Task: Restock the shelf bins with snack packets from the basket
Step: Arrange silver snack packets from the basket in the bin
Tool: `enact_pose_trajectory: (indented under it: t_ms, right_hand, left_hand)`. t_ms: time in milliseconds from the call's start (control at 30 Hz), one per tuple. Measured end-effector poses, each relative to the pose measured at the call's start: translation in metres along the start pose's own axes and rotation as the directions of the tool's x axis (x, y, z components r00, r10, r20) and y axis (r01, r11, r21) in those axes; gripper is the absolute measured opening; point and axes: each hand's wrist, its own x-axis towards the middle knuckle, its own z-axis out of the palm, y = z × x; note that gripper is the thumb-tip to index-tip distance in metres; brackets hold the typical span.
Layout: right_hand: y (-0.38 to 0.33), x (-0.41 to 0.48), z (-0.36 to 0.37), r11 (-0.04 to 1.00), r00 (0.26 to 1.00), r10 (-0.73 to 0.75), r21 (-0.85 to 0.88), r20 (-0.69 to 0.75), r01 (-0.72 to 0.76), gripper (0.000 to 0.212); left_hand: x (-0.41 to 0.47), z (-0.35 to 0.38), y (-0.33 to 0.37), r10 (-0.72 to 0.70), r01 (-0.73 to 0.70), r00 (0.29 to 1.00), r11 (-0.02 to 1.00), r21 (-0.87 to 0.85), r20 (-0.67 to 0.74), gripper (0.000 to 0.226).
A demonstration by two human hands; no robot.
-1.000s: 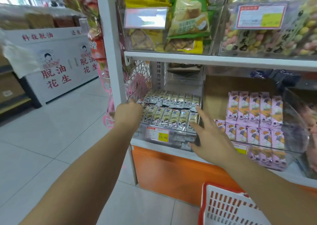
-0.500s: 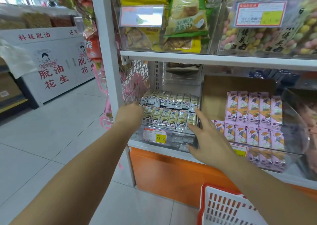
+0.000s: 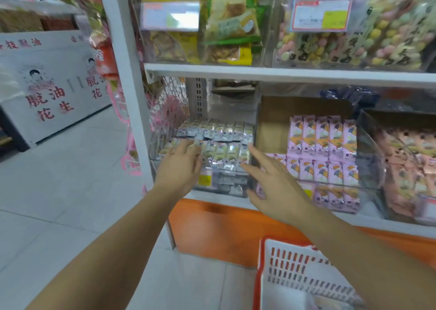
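Both my bare arms reach forward and slightly up, drawing closer toward the wrists. My left hand [image 3: 179,165] shows its back to me, fingers straight and pointing ahead. My right hand [image 3: 276,182] hangs just beside it, a little lower, fingers spread and relaxed, the index stretched furthest. The two are apart, not touching, and neither grips anything.

One head-worn wide view, facing forward and down; near the low shelf bin [image 3: 224,188]; seemingly motion-blurred.
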Motion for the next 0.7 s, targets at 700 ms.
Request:
enact_pose_trajectory:
  t_ms: [700]
  right_hand:
    - [0.145,-0.278,0.141,0.756,0.391,0.537,-0.22,0.748,-0.616,0.025]
  left_hand:
    - [-0.177,0.213,0.117,0.081,-0.005,0.973,0.943,-0.332,0.217,0.038]
